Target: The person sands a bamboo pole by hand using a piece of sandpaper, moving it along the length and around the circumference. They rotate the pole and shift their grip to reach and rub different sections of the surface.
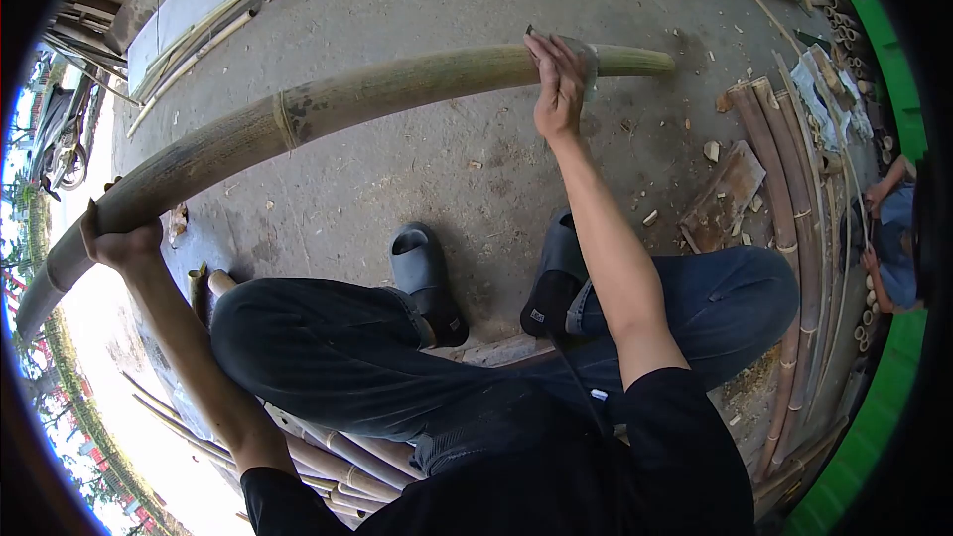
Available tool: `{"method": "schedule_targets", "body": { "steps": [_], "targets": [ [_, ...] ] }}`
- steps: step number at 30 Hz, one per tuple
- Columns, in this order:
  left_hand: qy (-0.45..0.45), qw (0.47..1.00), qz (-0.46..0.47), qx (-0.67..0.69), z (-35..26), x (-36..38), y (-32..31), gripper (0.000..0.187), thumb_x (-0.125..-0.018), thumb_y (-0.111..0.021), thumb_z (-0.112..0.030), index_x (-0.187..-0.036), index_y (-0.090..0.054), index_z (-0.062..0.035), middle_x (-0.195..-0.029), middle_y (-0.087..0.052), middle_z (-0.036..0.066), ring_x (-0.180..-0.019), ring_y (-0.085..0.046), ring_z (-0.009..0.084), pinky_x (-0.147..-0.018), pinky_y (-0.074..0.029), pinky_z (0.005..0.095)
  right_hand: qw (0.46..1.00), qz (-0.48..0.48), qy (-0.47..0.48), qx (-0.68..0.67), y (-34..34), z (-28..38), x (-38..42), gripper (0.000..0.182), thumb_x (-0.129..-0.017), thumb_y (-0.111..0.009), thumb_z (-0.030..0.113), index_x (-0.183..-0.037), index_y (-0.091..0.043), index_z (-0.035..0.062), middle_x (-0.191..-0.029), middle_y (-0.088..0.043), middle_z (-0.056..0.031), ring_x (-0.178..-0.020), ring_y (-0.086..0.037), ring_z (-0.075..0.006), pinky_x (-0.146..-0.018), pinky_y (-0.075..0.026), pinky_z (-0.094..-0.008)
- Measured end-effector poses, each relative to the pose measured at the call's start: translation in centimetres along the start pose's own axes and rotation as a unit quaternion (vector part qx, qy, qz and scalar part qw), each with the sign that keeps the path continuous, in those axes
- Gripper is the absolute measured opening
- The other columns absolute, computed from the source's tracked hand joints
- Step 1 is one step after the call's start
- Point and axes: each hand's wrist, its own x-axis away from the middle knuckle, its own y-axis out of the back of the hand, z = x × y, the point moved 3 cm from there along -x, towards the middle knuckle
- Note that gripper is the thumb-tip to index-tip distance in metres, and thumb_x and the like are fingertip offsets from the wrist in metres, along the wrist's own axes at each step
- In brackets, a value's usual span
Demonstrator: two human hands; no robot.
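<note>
A long greenish-brown bamboo pole [397, 82] stretches across in front of me, from the left edge to the upper right, with a raised node ring left of its middle. My left hand [127, 242] is wrapped round its thick left part from below, fingers partly hidden behind it. Near the thinner right end, my right hand [559, 82] lies across the pole, its fingers pressed together over it. Beside those fingers shows a greyish, half-transparent piece [590, 65], against the pole; I cannot tell what it is.
Bamboo poles [794, 208] lie along the right, near a wooden block [725, 197] and wood chips. Another person [893, 238] sits at the far right by a green wall [893, 60]. More poles [347, 467] lie beneath me. A motorbike [69, 144] stands outside, left.
</note>
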Motion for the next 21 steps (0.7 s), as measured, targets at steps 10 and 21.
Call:
{"method": "schedule_targets", "body": {
  "steps": [10,21],
  "targets": [
    [-0.003,1.000,0.002,0.003,-0.4,0.2,0.2,0.048,-0.074,-0.070,-0.025,-0.114,-0.061,0.0009,-0.105,-0.067,0.015,-0.105,-0.064,0.0336,-0.106,-0.043,0.0481,0.979,-0.151,-0.117,0.077,8.0,-8.9,1.6,0.030,-0.098,-0.050,0.022,-0.104,-0.073,0.0033,-0.072,-0.069,-0.0171,-0.063,-0.069,-0.0311,-0.059,-0.051,-0.0362],
    [-0.017,1.000,-0.021,-0.001,-0.3,1.5,-0.8,0.049,-0.072,-0.071,-0.025,-0.114,-0.062,-0.0001,-0.107,-0.067,0.015,-0.107,-0.063,0.0332,-0.107,-0.043,0.0472,0.990,0.095,-0.095,0.031,4.0,-3.4,2.5,0.068,-0.081,-0.055,0.022,-0.148,-0.048,0.0207,-0.049,-0.042,-0.0113,-0.044,-0.049,-0.0277,-0.053,-0.044,-0.0441]
  ]
}}
